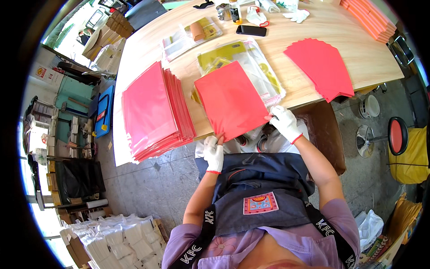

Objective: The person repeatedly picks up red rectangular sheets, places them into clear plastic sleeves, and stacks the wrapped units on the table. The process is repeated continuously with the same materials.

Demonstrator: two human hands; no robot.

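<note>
Flat red sheet [230, 98], pinched btwn both gloved hands, smooth.

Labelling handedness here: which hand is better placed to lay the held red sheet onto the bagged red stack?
Left, probably. The left hand grips the flat red paper sheet at its near corner, on the side of the bagged red stack; the right hand holds the far edge.

Both gloved hands [214, 152] [284, 122] pinched shut
</note>
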